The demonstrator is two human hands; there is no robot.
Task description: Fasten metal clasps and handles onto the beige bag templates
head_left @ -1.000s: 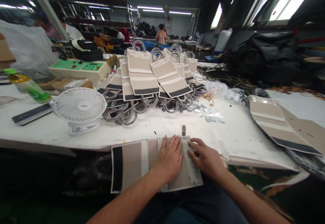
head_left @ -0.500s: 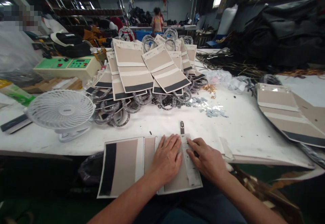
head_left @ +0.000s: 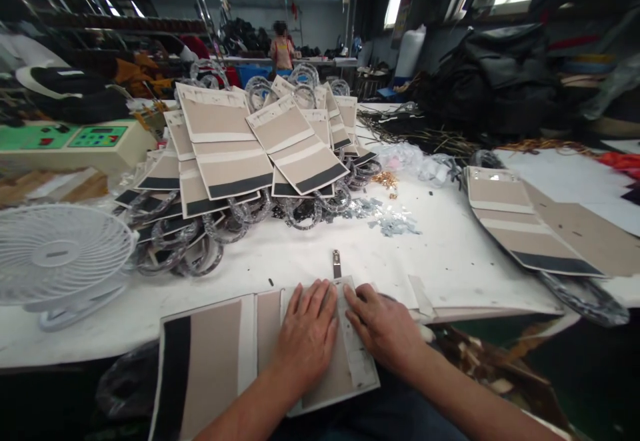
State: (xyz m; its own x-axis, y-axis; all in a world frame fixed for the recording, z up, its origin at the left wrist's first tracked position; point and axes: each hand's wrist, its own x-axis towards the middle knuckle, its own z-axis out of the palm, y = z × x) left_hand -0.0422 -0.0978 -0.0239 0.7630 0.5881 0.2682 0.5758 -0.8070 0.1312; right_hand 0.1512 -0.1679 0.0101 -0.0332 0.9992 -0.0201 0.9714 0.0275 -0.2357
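A beige bag panel (head_left: 215, 347) lies opened out at the table's front edge, its left part ending in a black band. On its right part my left hand (head_left: 309, 334) rests flat, fingers stretched out and side by side. My right hand (head_left: 383, 324) is closed, its fingers curled with the tips against the pale strip (head_left: 356, 361) along the panel's right side. Whether a small thing sits in those fingers is hidden. Beyond the panel's far edge, a strap end with a metal clasp (head_left: 337, 262) sticks out onto the white table.
Similar panels with plastic-wrapped handles (head_left: 230, 154) are heaped across the table. Small silver metal pieces (head_left: 395, 219) and gold ones (head_left: 385, 179) lie beside the heap. A white fan (head_left: 60, 254) stands at left, another bag piece (head_left: 530, 221) at right. A person (head_left: 281, 51) is far behind.
The view has swung to the right, so the table's things sit further left. My right hand has curled in more on the pale strip; my left hand still lies flat on the panel.
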